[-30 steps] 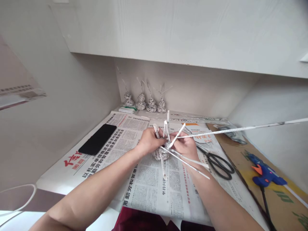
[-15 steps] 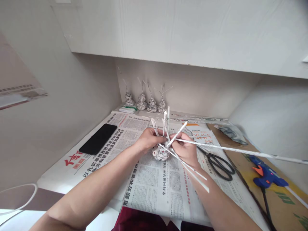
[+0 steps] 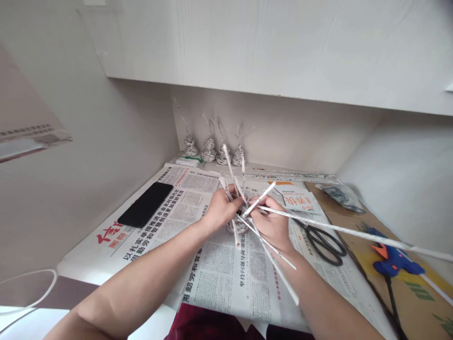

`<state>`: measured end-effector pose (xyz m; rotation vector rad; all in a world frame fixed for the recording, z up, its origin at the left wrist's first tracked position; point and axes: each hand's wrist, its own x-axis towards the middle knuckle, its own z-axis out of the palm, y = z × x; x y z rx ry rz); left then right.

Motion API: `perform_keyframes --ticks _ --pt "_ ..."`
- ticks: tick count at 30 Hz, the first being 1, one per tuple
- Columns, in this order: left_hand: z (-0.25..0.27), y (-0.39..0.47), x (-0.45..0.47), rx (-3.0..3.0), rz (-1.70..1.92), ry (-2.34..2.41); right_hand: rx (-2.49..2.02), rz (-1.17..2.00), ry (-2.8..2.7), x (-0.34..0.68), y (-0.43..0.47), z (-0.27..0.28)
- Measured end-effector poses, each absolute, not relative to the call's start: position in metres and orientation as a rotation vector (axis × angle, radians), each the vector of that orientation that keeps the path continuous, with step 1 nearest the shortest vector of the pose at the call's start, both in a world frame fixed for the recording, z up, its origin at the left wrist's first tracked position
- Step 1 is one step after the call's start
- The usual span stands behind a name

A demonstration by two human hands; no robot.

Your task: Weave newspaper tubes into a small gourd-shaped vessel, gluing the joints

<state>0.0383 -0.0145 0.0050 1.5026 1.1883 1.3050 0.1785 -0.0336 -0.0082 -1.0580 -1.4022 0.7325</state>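
Between my two hands sits a small round form woven from rolled newspaper (image 3: 236, 227), low over the newspaper sheet. Several paper tubes (image 3: 260, 199) stick out from its top in different directions. My left hand (image 3: 223, 208) is closed at the form's left side, thumb and fingers pinching near the base of the tubes. My right hand (image 3: 272, 221) is closed on the other side, gripping a long paper tube (image 3: 332, 225) that runs off toward the right edge. Fingers and tubes hide much of the woven body.
Black scissors (image 3: 323, 243) lie right of my right hand. A blue glue gun (image 3: 394, 259) rests on cardboard (image 3: 421, 297). A black phone (image 3: 146, 204) lies left on the newspaper (image 3: 219, 283). Several finished-looking woven gourd shapes (image 3: 209, 150) stand at the back, near long paper tubes (image 3: 283, 174).
One tube now points down in front of the woven form, and another leans up and left. The long tube's far end has dropped lower. Both hands stay nearly in place.
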Motion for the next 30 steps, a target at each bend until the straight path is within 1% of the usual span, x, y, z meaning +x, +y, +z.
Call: perform_keyframes --ticks 4,9,13,16,21,27,30 --pt "0.001 -0.014 0.04 1.511 1.37 1.221 -1.098 0.706 -1.433 0.179 -0.034 -0.006" --pt "0.001 -0.015 0.043 1.396 1.401 1.158 -1.114 0.803 -1.337 0.18 -0.031 -0.005" --pt "0.004 -0.013 0.042 1.296 1.429 1.082 -1.032 0.889 -1.301 0.18 -0.028 -0.01" --pt "0.004 -0.009 0.04 1.236 1.369 1.024 -0.999 0.964 -1.256 0.181 -0.024 -0.016" --pt "0.003 -0.007 0.035 1.18 1.248 0.937 -1.01 0.972 -1.262 0.185 -0.021 -0.021" --pt "0.002 -0.008 0.036 1.247 1.278 1.03 -1.056 0.963 -1.297 0.185 -0.02 -0.022" --pt "-0.001 -0.006 0.037 1.31 1.351 1.121 -1.058 1.025 -1.205 0.181 -0.018 -0.022"
